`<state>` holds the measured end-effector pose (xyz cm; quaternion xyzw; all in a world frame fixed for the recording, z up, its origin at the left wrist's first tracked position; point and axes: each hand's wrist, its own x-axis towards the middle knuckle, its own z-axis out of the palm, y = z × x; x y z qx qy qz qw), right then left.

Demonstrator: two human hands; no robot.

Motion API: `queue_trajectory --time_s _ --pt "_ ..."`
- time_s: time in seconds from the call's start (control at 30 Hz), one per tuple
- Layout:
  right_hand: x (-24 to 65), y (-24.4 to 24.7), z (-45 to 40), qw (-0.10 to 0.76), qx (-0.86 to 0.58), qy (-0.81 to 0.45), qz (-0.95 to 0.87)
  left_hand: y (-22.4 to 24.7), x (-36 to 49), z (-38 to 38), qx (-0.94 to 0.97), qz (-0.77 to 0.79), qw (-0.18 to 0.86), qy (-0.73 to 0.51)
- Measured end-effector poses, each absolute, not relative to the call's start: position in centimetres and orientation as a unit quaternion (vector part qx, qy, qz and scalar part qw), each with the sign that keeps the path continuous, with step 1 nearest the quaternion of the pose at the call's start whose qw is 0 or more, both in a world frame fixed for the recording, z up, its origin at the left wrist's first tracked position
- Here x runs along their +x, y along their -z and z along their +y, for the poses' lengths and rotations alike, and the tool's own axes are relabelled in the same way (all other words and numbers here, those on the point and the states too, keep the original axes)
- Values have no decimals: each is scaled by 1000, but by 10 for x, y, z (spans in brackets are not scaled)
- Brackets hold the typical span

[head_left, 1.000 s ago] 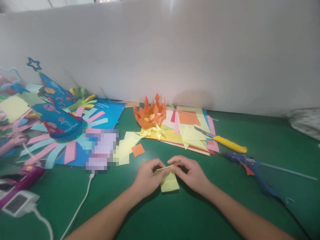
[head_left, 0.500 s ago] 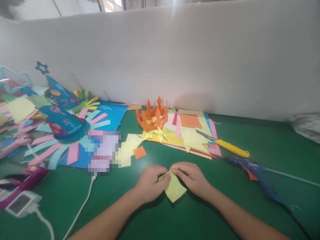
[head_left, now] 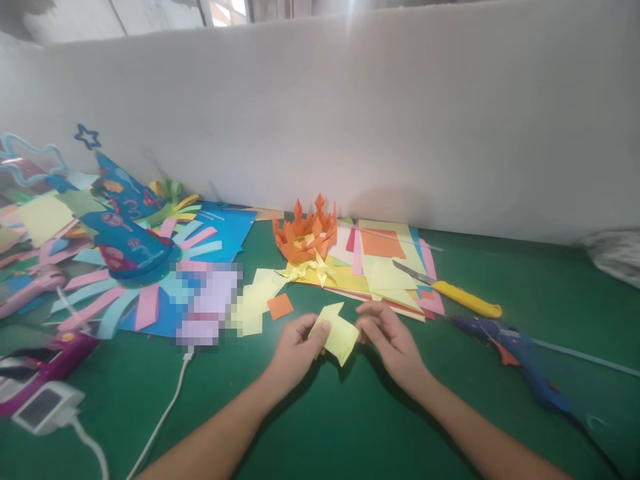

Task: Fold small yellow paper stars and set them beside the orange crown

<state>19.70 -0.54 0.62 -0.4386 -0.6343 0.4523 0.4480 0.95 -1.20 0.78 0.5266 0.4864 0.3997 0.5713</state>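
A small folded piece of pale yellow paper (head_left: 338, 335) is pinched at its left side by my left hand (head_left: 299, 350), thumb on top and fingers behind. A pointed flap of the paper sticks up at the top. At the paper's right corner, my right hand (head_left: 393, 340) has its fingers loosely bent and slightly apart. Its fingertips are at or close to the paper's edge; whether they touch it is unclear. Beyond the hands lie a small orange paper square (head_left: 280, 306) and some yellow folded paper stars (head_left: 320, 269). Behind them stands an orange folded-paper crown (head_left: 305, 237).
A yellow-handled knife (head_left: 465, 298) and a blue glue gun (head_left: 525, 353) lie on the right. Coloured sheets (head_left: 395, 277) are stacked behind the hands. To the left are blue party hats (head_left: 130, 243), a pixelated device (head_left: 210, 303) on a white cable, and a magenta glue gun (head_left: 55, 363).
The yellow paper has turned and come up, with a pointed flap now showing at the top. My right hand has loosened from the paper's top edge and moved slightly right.
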Motion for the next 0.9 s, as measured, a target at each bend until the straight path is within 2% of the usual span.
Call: queue_trajectory --time_s 0.17,0.37,0.6,0.73,0.9 --pt "192 -4 -12 440 -379 -492 -648 -4 12 -14 562 509 522 -391" --pt "190 -6 -14 391 -392 -434 -711 -4 14 -17 606 519 472 -375" --pt "192 -12 -13 355 -396 -355 -769 -5 16 -17 542 468 537 -445" --pt "193 -13 -13 349 -391 -367 -769 -1 13 -15 512 484 512 -490" --pt "192 -13 -12 353 -413 -403 -737 -6 11 -13 581 494 451 -464"
